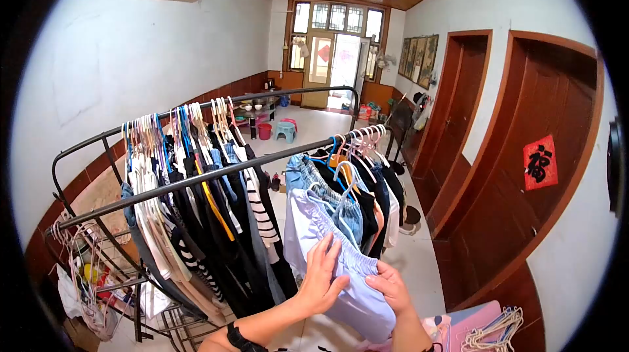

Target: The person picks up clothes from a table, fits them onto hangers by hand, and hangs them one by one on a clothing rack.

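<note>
A pair of light lavender-blue shorts (363,303) with a gathered elastic waistband is in front of me at the near end of the rack's front rail. My left hand (319,277) grips the waistband near its middle, thumb spread to the right over the cloth. At the waistband's right end, my right hand (391,286) pinches the fabric between thumb and fingers. A pale hanger (344,185) rises just behind the waistband; how it meets the shorts is partly hidden. Blue denim clothing (298,172) hangs close behind them.
The black clothes rack (216,175) carries many garments on hangers, including a striped top (260,211). Loose white hangers (495,332) lie at lower right beside a pink surface (475,326). Brown doors (517,155) line the right wall. A blue stool (285,130) stands farther back.
</note>
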The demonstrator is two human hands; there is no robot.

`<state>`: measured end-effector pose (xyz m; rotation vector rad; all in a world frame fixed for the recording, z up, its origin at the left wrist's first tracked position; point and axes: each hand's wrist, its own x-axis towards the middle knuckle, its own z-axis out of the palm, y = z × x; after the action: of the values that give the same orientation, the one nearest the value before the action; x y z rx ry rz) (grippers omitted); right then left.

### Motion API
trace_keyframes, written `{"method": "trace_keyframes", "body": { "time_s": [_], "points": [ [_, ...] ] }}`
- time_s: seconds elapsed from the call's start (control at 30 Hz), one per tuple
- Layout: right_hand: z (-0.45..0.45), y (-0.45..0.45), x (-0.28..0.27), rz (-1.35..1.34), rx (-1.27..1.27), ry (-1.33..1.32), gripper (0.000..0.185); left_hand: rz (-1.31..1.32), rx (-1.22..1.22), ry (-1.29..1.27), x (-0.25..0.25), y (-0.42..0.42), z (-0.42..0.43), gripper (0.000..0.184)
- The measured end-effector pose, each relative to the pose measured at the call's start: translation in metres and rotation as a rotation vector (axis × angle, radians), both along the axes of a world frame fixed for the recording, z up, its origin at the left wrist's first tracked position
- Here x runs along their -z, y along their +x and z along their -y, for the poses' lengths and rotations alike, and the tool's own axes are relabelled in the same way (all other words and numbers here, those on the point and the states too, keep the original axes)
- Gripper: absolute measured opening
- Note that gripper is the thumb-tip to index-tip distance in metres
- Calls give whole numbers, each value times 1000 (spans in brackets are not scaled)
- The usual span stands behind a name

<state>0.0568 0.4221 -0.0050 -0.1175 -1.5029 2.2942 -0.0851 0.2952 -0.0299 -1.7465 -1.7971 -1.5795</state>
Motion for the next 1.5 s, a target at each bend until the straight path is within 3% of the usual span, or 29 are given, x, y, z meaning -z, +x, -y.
{"method": "trace_keyframes", "body": {
  "time_s": [0.23, 0.47, 0.83, 0.9, 1.2, 1.33, 1.43, 1.5],
  "points": [
    [-43, -73, 16, -87, -43, -79, 37, 2, -32, -21, 2, -38, -33, 68],
    [-77, -127, 16, -93, 17, 25, 37, 41, -2, 9, 2, -91, -68, 70],
    [-108, -186, 35, 63, 46, -20, 38, 72, 52, -80, 33, -164, -108, 70],
    [-117, -182, 67, 167, 153, 110, 38, 91, 90, -117, 47, -171, -115, 72],
    [-78, -148, 67, 486, 574, 423, 25, 83, 149, -185, 66, -166, -126, 82],
    [-77, -129, 102, 610, 725, 384, 23, -20, 137, -165, 67, -152, -121, 78],
    [-88, -135, 132, 463, 755, 305, 24, -151, 166, -195, 71, -139, -125, 72],
    [-92, -142, 151, 428, 786, 389, 28, -275, 109, -306, 68, -135, -127, 70]
  ]
}}
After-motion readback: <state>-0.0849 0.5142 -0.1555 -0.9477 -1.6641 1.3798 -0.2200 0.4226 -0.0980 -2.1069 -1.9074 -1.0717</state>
